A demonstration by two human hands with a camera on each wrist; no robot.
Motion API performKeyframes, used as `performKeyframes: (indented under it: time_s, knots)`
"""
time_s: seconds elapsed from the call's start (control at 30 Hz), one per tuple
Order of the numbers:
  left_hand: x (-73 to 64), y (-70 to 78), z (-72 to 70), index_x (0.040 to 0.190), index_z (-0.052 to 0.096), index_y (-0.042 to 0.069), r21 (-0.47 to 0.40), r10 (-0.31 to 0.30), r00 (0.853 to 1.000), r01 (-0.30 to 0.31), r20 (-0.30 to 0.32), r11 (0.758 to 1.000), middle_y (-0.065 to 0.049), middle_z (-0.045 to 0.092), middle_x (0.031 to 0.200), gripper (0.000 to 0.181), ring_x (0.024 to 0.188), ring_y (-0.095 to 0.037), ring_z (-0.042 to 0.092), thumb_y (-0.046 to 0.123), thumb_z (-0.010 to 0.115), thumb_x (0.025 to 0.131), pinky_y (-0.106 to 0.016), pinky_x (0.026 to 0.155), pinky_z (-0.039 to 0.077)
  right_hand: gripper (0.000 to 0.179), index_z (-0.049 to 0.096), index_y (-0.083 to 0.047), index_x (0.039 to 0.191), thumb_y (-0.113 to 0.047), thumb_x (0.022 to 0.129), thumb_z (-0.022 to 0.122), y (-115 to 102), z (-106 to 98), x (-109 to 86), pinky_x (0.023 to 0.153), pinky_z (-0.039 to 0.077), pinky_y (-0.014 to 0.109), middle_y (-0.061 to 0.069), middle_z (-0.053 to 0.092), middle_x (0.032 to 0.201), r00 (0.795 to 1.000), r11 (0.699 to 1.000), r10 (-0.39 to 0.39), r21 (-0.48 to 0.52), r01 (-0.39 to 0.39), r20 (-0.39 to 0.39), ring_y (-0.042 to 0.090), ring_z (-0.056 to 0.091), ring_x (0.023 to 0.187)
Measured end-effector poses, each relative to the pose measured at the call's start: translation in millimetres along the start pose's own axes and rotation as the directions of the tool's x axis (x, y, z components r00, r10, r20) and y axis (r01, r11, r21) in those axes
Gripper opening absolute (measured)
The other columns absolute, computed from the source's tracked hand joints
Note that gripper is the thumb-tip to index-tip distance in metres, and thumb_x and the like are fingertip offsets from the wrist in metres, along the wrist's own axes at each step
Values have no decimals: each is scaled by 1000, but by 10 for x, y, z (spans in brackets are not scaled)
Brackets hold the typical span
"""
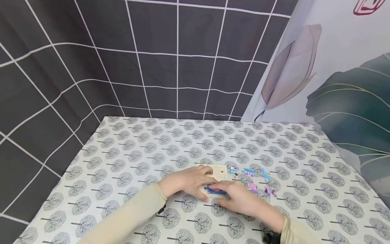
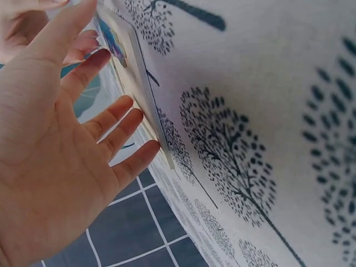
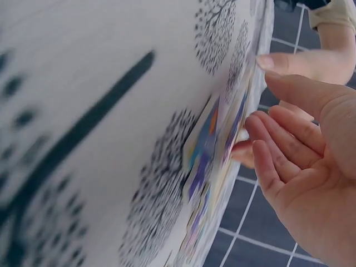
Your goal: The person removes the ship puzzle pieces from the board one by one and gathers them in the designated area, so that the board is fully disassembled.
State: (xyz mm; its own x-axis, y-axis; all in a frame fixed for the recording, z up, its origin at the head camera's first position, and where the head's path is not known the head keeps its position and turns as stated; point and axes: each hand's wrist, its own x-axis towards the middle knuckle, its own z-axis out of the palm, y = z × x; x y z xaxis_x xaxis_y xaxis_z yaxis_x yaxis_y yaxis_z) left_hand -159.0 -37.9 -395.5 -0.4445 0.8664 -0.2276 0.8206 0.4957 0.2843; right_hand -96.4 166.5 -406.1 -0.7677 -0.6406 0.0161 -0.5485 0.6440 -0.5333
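A pale wooden puzzle tray lies flat on the cloth, with blue puzzle pieces in its near part. My left hand spreads over the tray's left side; in the left wrist view its fingertips rest at the tray's edge. From the right, my right hand reaches over the near right corner, fingertips at the blue pieces. Its fingers bend loosely in the right wrist view, and no piece shows between them. Both hands hide parts of the tray.
Several loose puzzle pieces lie right of the tray, among them a blue one, a pink one and a purple one. Tree-printed cloth covers the table. A dark checked curtain hangs behind.
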Motion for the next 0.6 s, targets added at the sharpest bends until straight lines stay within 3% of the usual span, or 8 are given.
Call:
performKeyframes:
  time_s: [0.27,0.5,0.6]
  knots:
    - [40,-44,21,136,47,30,-2,-4,1000,4,25,1000,-3,37,140,76,122,-15,37,48,76,69,-28,102,37,43,59,-1,122,-12,81,69,-104,61,90,102,42,39,10,60,124,999,999,-40,-12,41,19,25,53,119]
    - [59,-44,-2,138,44,30,-12,-35,998,36,57,999,-1,35,142,84,125,-14,36,49,79,64,-31,105,36,47,56,-2,125,-20,84,67,-209,104,88,101,43,42,9,57,128,999,976,-53,-212,54,12,24,53,119]
    - [68,-34,-20,136,46,31,-33,-44,997,46,64,998,0,36,140,83,124,-13,36,46,81,63,-30,104,36,47,56,-4,127,-22,85,66,-215,121,81,100,44,43,8,56,130,999,967,-46,-249,44,-2,23,52,120]
